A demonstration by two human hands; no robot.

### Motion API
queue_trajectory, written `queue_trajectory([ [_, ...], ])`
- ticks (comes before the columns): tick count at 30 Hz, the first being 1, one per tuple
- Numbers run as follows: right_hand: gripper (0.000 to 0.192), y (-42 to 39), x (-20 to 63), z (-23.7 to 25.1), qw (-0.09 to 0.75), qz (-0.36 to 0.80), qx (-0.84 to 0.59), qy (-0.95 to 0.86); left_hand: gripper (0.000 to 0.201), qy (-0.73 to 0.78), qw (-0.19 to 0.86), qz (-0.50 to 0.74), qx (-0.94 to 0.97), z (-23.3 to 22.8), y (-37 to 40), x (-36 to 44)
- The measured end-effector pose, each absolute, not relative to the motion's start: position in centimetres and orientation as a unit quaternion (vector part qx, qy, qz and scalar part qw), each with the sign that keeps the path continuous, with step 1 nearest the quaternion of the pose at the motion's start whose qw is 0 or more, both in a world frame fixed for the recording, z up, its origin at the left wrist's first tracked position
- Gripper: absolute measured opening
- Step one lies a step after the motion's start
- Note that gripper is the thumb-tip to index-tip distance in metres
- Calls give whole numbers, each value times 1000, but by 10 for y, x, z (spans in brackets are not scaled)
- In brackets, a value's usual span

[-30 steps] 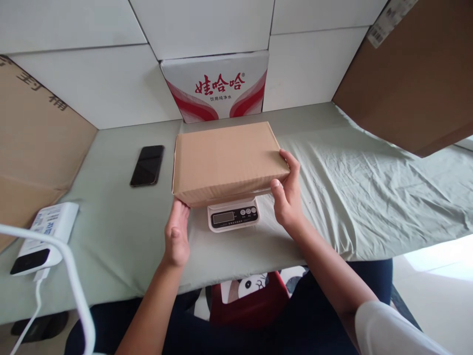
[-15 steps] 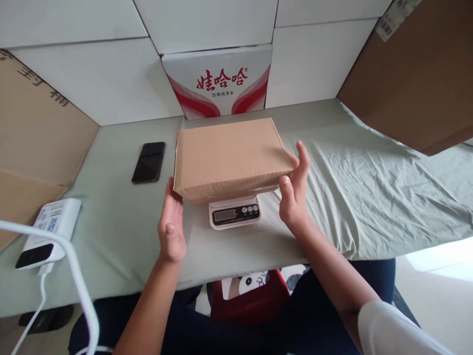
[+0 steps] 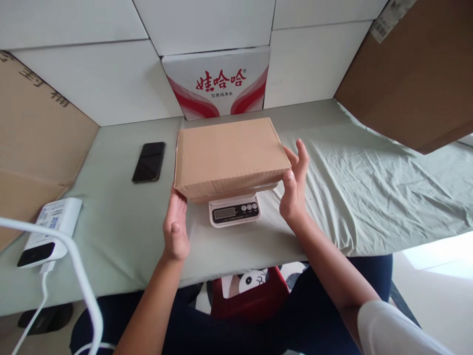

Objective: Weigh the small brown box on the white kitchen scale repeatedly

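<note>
Two open hands, left and right, flanking cardboard box, scale half-hidden.

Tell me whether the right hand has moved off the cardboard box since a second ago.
Yes. The right hand has opened, thumb off the cardboard box, beside its right end.

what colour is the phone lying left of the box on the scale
Black. The phone lies flat on the pale green cloth, clearest in the head view.

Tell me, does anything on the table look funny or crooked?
The brown box is far bigger than the white scale beneath it and hangs over its sides. The green cloth is wrinkled on the right. Both hands, left hand and right hand, flank the box.
</note>
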State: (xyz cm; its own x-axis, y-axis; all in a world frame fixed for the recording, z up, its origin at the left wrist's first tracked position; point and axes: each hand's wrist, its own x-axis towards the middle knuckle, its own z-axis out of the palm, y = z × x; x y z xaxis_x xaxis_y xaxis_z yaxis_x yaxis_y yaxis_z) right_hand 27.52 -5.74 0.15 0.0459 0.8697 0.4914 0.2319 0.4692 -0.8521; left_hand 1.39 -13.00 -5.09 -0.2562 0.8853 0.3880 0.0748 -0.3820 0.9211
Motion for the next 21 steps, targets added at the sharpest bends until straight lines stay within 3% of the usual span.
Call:
queue_trajectory([
  [11, 72, -29, 284, -27, 600, 294, -438, -601, 90, 441, 329, 654, 519, -52, -125, 13],
  [21, 66, -29, 281, -26, 624, 371, -426, -541, 90, 436, 330, 654, 523, -53, -122, 11],
])
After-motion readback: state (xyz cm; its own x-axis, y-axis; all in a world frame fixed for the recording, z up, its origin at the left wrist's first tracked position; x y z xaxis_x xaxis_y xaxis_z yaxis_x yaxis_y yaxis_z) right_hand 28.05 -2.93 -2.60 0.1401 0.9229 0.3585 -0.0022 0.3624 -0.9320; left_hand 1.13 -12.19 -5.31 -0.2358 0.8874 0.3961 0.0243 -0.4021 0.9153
